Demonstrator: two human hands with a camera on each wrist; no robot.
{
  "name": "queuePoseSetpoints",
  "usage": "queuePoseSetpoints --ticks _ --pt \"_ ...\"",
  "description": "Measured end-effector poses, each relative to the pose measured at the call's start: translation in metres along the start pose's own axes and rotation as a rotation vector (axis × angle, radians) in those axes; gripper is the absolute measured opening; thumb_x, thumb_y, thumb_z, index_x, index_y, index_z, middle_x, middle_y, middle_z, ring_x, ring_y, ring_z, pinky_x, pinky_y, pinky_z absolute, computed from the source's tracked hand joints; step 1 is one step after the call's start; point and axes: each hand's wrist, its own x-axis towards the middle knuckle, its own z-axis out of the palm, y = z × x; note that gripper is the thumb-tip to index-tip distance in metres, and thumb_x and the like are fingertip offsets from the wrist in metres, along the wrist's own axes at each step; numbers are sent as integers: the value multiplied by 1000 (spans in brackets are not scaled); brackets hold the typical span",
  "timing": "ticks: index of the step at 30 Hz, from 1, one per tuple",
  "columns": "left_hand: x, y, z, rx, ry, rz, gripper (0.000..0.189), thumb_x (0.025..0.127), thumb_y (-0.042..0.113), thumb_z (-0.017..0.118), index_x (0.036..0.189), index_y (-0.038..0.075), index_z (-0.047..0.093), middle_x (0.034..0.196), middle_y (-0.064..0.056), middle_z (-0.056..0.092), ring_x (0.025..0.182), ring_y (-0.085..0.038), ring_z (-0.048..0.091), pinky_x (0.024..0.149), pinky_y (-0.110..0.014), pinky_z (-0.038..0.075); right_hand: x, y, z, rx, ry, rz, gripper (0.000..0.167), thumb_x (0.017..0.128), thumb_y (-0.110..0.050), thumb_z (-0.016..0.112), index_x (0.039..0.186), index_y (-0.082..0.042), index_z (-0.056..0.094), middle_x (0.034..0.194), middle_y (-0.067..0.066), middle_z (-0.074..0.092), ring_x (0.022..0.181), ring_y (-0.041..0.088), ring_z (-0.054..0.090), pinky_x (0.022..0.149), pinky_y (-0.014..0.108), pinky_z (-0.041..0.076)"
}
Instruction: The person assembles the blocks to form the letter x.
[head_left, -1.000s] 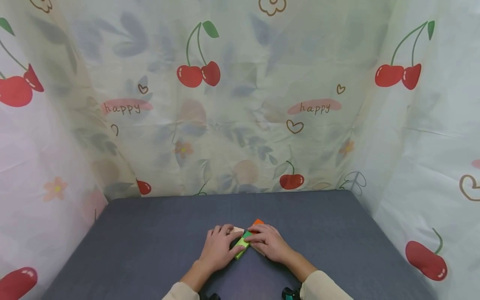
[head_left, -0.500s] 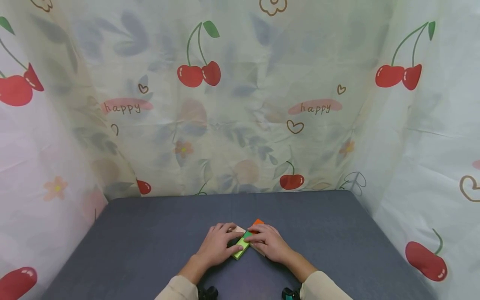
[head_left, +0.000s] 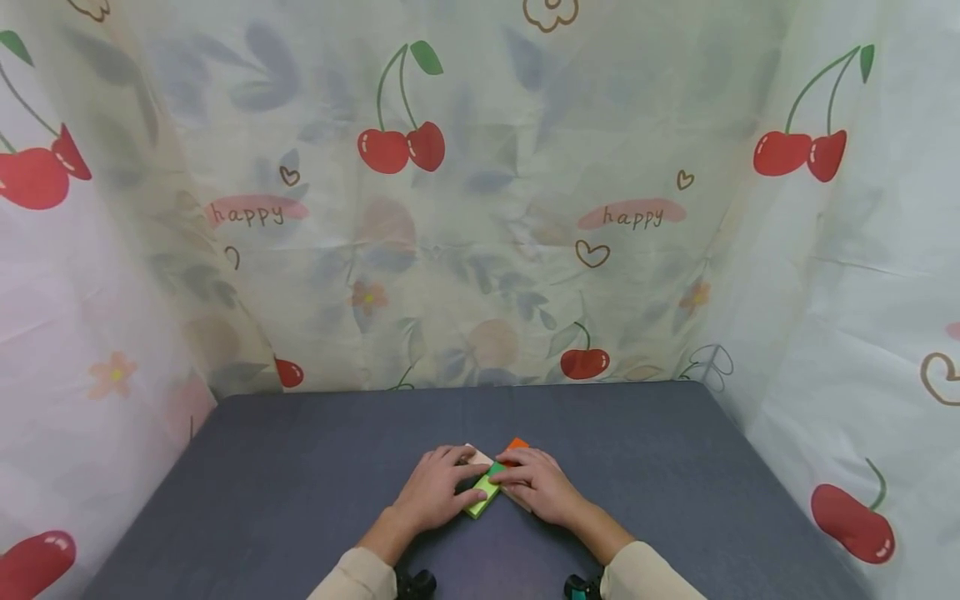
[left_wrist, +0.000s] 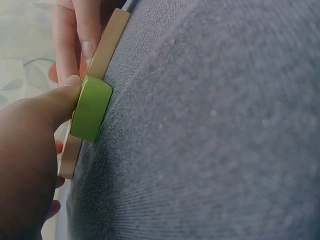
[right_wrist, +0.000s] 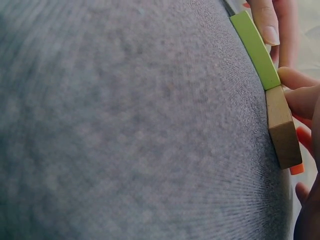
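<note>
On the table, several thin blocks lie together in a cross. A light green block points toward the near left, and a darker green block lies at the middle. An orange block shows at the far right end. A pale wooden block forms the far left arm; another wooden block forms the near right one. My left hand rests its thumb on the light green block, with its fingers by the pale wooden block. My right hand touches the middle and covers part of the orange and near wooden blocks.
A dark grey cloth covers the table. A pale curtain printed with cherries hangs behind and along both sides. Dark devices sit at both wrists, below the cream sleeves.
My left hand has shifted slightly left and away from me. The pale wooden block has turned and now lies closer in line with the near right wooden block. The right hand stays in place.
</note>
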Motion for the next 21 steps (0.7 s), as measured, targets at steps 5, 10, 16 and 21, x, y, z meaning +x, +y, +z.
queuePoseSetpoints --ticks 5,10,16,21 --pt "1 0 0 10 -8 5 50 95 55 52 139 32 56 144 -1 47 130 -25 43 102 -53 33 0 2 1 -5 0 -7 25 92 -16 65 115 -22 74 133 7 58 126 31 47 100 63 27" --pt "2 0 1 10 -7 10 50 95 55 52 139 32 56 144 -2 47 129 -26 43 101 -53 34 0 2 0 -8 -5 -5 25 93 -16 65 115 -23 74 132 7 58 126 31 47 101 63 27" --pt "2 -1 0 11 -13 10 50 95 55 52 139 32 56 144 -2 47 129 -27 43 100 -54 35 1 0 -1 -16 -12 -4 25 93 -15 65 114 -22 74 132 7 58 126 31 47 101 63 27" --pt "3 -1 -2 -7 -29 -1 50 95 55 53 139 33 55 144 -2 46 129 -26 43 101 -53 34 1 -1 -2 -23 -14 -9 25 93 -15 65 114 -22 74 132 7 58 126 31 47 100 63 27"
